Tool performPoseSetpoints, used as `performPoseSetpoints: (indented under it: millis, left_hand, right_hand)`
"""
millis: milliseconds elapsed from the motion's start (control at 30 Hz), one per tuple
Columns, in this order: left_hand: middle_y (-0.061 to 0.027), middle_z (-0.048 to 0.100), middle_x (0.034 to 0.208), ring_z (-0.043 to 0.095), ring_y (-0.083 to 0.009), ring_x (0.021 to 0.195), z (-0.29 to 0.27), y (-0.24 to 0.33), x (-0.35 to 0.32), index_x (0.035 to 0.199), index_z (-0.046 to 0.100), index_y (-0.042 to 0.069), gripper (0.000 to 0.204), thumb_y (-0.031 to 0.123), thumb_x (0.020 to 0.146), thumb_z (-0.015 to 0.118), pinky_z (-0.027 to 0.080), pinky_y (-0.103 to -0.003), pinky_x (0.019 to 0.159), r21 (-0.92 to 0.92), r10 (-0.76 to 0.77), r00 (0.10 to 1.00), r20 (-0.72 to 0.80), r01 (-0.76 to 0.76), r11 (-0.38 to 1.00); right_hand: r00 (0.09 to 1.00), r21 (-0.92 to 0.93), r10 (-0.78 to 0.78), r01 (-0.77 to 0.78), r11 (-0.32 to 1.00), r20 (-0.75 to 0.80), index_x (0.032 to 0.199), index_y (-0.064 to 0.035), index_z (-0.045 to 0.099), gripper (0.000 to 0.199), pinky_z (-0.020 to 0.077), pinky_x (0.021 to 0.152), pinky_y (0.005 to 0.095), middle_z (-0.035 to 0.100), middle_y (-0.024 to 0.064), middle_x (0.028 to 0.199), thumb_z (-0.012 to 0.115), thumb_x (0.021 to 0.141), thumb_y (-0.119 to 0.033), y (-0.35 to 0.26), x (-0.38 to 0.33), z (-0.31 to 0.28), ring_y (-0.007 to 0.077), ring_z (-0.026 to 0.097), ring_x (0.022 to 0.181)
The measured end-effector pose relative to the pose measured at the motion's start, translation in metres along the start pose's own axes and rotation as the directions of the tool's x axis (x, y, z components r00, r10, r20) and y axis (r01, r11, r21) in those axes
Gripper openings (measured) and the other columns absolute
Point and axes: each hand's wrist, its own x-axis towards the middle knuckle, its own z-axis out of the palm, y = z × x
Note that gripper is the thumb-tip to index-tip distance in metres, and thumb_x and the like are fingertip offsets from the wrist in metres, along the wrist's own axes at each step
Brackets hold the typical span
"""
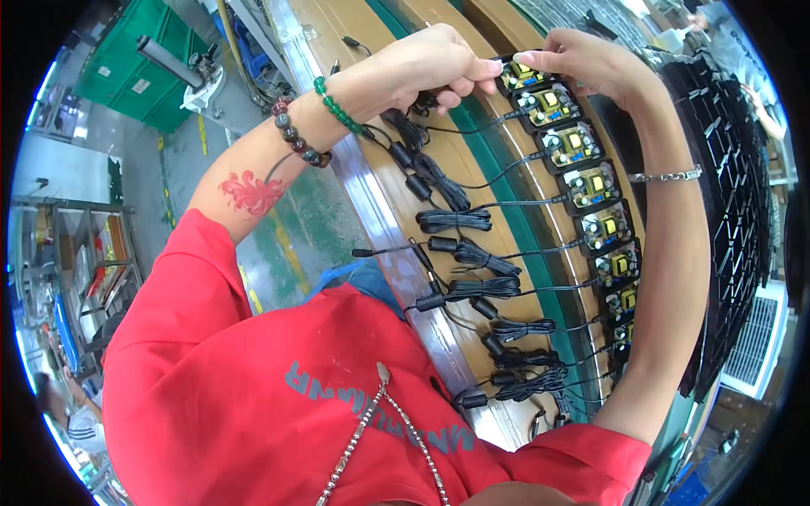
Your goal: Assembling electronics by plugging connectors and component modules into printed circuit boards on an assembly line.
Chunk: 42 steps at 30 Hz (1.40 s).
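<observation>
At the far end of a row, an open black power adapter case (527,74) holds a circuit board with a yellow transformer. My right hand (586,67) grips this case, thumb on its far edge and fingers along its right side. Against its left side my left hand (451,72) is closed in a pinch on the black cable; the fingers hide most of the grip. Several like cases, such as this power adapter (591,187), run down toward me under my right forearm. Each has a black cable leading left to a tied cable bundle (456,221).
The cases and cables lie across a long bench with tan boards (498,190) and a green belt strip (527,228). Black netted material (730,219) stands along the right. A green crate (135,63) and a shelf rack (93,261) are at left. Other people work at both edges.
</observation>
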Motion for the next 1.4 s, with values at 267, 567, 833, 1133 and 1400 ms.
performPoseSetpoints:
  millis: [267, 567, 833, 1133, 1400]
  left_hand:
    - [0.0071, 0.033, 0.052, 0.028, -0.0074, 0.043, -0.003, 0.018, 0.007, 0.083, 0.062, 0.003, 0.036, 0.031, 0.106, 0.058, 0.024, -0.029, 0.043, 0.192, -0.176, 0.982, 0.067, 0.16, 0.968]
    - [0.0054, 0.033, 0.049, 0.04, -0.0086, 0.039, -0.024, 0.037, 0.021, 0.083, 0.06, 0.002, 0.036, 0.029, 0.107, 0.053, 0.032, -0.029, 0.04, 0.282, -0.341, 0.896, 0.283, 0.262, 0.923]
    - [0.0002, 0.042, 0.05, 0.046, -0.0156, 0.037, -0.017, 0.043, 0.019, 0.086, 0.062, -0.002, 0.035, 0.026, 0.103, 0.051, 0.039, -0.032, 0.039, 0.407, -0.287, 0.921, 0.264, 0.163, 0.899]
    - [-0.0101, 0.063, 0.059, 0.067, -0.021, 0.05, -0.022, 0.037, 0.017, 0.078, 0.065, -0.007, 0.042, 0.024, 0.102, 0.05, 0.05, -0.031, 0.046, 0.355, -0.252, 0.922, 0.293, 0.14, 0.924]
    - [-0.0218, 0.074, 0.078, 0.076, -0.0282, 0.066, -0.041, 0.1, 0.106, 0.084, 0.07, -0.011, 0.039, 0.027, 0.092, 0.064, 0.064, -0.037, 0.059, 0.889, -0.122, 0.916, 0.381, -0.327, 0.321]
  right_hand:
    - [0.996, -0.023, -0.005, 0.007, 1.0, 0.093, 0.096, -0.0036, 0.064, 0.062, 0.0435, 0.058, 0.0275, 0.054, 0.0012, 0.074, 0.073, 0.087, -0.064, 0.004, 0.009, -0.001, 0.0124, 0.052, 0.069]
    - [0.985, -0.027, 0.007, -0.003, 1.0, 0.171, 0.097, -0.0024, 0.063, 0.066, 0.0465, 0.061, 0.0297, 0.055, 0.0037, 0.076, 0.071, 0.086, -0.067, 0.004, 0.01, -0.009, 0.0148, 0.053, 0.069]
    - [0.984, -0.147, -0.064, 0.089, 0.985, 0.166, 0.099, 0.0025, 0.063, 0.069, 0.0481, 0.065, 0.0335, 0.06, 0.0066, 0.078, 0.069, 0.088, -0.065, -0.005, 0.013, -0.001, 0.0173, 0.058, 0.071]
    - [0.978, -0.329, 0.046, 0.023, 0.944, 0.202, 0.095, 0.0083, 0.066, 0.073, 0.0516, 0.072, 0.0428, 0.066, 0.0245, 0.079, 0.07, 0.087, -0.065, -0.029, 0.013, -0.02, 0.0337, 0.066, 0.079]
    - [0.998, -0.169, -0.065, 0.063, 0.984, -0.007, 0.093, 0.0072, 0.065, 0.068, 0.0499, 0.068, 0.0403, 0.064, 0.0177, 0.074, 0.073, 0.087, -0.06, 0.007, 0.002, -0.005, 0.0287, 0.062, 0.071]
